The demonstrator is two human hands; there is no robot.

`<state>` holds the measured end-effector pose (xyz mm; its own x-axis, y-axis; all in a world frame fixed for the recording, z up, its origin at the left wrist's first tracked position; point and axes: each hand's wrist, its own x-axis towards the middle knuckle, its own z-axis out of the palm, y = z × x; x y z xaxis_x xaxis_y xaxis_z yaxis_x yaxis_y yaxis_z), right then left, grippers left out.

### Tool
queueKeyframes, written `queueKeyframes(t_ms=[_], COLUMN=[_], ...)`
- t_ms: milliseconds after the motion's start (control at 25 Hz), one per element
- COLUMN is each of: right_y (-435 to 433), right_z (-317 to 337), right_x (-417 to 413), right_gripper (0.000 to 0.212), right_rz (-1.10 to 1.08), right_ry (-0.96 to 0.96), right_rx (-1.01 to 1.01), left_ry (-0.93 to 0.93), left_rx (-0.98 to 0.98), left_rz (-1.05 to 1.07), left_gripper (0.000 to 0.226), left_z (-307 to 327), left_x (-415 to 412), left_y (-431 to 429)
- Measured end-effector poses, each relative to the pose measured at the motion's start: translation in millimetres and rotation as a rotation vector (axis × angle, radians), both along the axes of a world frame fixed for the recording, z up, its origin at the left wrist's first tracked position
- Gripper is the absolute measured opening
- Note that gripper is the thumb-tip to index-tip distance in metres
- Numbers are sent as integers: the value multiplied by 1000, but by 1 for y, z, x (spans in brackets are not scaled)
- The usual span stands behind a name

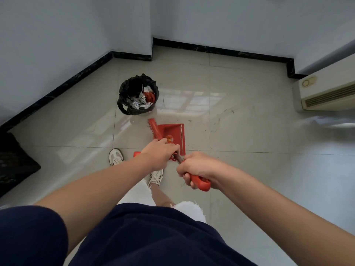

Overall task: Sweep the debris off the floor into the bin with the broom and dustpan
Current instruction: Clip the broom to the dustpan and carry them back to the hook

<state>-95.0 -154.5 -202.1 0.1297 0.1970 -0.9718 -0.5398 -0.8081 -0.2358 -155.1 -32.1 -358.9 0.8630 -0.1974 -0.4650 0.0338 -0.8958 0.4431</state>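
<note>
Glossy tiled floor (pixel 240 131) in a white-walled corner; bin (pixel 138 95) mid-frame; both hands' fingers grip red handles above the dustpan (pixel 172 131).

A dark navy short-sleeved fabric top (pixel 149 237), frayed white trousers (pixel 189 210), apparently denim, and white low-top sneakers with dark stripes (pixel 155 177); bare forearms.

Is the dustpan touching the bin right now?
Apart. The head view shows a strip of bare floor tile between the red dustpan and the black-bagged bin.

The round label on the red dustpan (pixel 173 131) is too blurred to read
</note>
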Motion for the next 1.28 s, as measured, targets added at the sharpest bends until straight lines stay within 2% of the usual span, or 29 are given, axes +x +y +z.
queueKeyframes(t_ms=[160, 240, 320, 400, 520, 600, 720, 800, 1000, 1160, 1280], right_y=[9, 11, 3, -16, -40, -42, -37, -32, -13, 13, 38], right_z=[5, 6, 8, 9, 14, 20, 33, 45, 84, 126, 161], right_x=[-7, -13, -14, -8, -6, -7, 7, 22, 54, 89, 111], right_gripper=[13, 9, 18, 24, 43, 42, 33, 32, 39, 33, 31], right_rz=[66, 24, -21, -36, -1, 62, 30, -7, -115, -147, -138], right_ry=[-35, -44, -88, -198, -477, -700, -986, -1085, -1382, -1535, -1622], right_rx=[18, 46, 103, 193, 301, 322, 332, 393, 499, 566, 602], left_ry=[-29, 14, 96, 160, 198, 147, 71, 35, -154, -335, -388], left_rx=[63, 77, 73, 95, 82, 38, 2, -5, 41, 17, 23], left_rz=[-70, -129, -70, 62, 133, 185, 174, 102, 10, 8, 42], left_gripper=[25, 32, 40, 41, 32, 28, 20, 15, 21, 17, 18], left_z=[0, 0, -3, -4, 10, 32, 74, 102, 179, 247, 287], left_x=[2, 0, 0, 2, 13, 28, 56, 73, 115, 148, 171], left_y=[1, 5, 8, 11, 6, -1, -2, 5, 26, 50, 73])
